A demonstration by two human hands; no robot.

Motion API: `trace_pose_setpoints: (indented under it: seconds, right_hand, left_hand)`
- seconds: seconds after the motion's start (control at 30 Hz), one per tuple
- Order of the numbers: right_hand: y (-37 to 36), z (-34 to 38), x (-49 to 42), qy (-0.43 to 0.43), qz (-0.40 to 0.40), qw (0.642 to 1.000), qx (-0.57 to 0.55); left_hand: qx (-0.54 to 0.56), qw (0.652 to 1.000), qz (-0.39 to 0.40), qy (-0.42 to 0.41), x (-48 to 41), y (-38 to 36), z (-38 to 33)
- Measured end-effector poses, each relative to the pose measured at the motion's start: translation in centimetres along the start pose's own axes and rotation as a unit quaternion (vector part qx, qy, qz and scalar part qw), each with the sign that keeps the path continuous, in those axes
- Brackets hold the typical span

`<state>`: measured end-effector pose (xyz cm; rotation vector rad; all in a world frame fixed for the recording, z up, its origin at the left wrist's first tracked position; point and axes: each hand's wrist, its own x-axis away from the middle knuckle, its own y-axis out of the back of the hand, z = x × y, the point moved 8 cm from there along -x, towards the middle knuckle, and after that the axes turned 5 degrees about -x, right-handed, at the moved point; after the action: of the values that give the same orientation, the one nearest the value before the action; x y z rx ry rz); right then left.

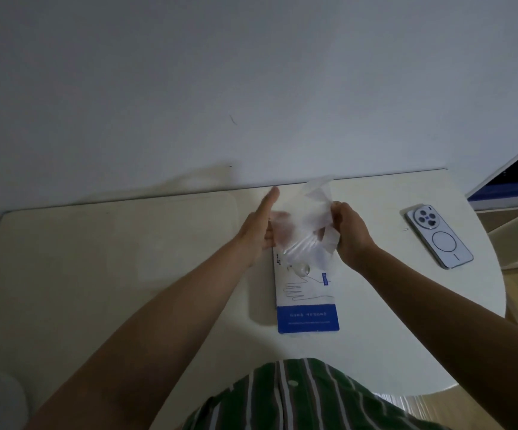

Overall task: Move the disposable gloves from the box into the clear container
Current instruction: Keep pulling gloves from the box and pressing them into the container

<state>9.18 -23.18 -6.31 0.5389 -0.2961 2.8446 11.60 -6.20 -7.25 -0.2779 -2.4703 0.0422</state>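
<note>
A flat white and blue glove box point(307, 301) with a drawn hand on it lies on the white table point(127, 259), right in front of me. Above its far end I hold a bunch of thin, clear disposable gloves point(305, 226) between both hands. My left hand point(259, 231) grips the bunch's left side, with the thumb raised. My right hand point(349, 234) is closed on the bunch's right side. The gloves hang down and touch the box's far end. I cannot make out a clear container in view.
A phone point(439, 235) lies face down on the table to the right. The table's far edge meets a plain wall point(251, 88). A white shelf unit point(512, 193) stands beyond the rounded right edge. My striped shirt point(307, 398) fills the bottom.
</note>
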Motion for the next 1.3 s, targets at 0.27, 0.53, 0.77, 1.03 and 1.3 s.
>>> trace_pose_setpoints:
  seconds: [0.27, 0.53, 0.77, 1.03, 1.3]
  right_hand:
    - [-5.1, -1.0, 0.8, -0.072, 0.127, 0.988, -0.048]
    - [-7.9, 0.7, -1.4, -0.004, 0.09, 0.996, 0.018]
    - [-14.8, 6.0, 1.3, 0.282, 0.047, 0.939, 0.194]
    - [-25.7, -3.9, 0.8, 0.18, 0.33, 0.738, 0.561]
    - [-26.8, -9.3, -1.5, 0.069, 0.32, 0.728, 0.602]
  left_hand:
    - [-0.241, 0.912, -0.214, -0.253, 1.7, 5.5, -4.2]
    - [-0.417, 0.806, -0.28, -0.312, 3.9, 13.1, -4.9]
    - [-0.493, 0.775, -0.297, -0.26, 4.7, 19.5, -2.8]
    - [-0.586, 0.742, -0.285, -0.157, 3.8, 23.2, -1.2]
    - [-0.619, 0.633, -0.341, -0.317, 5.2, 21.2, -3.6]
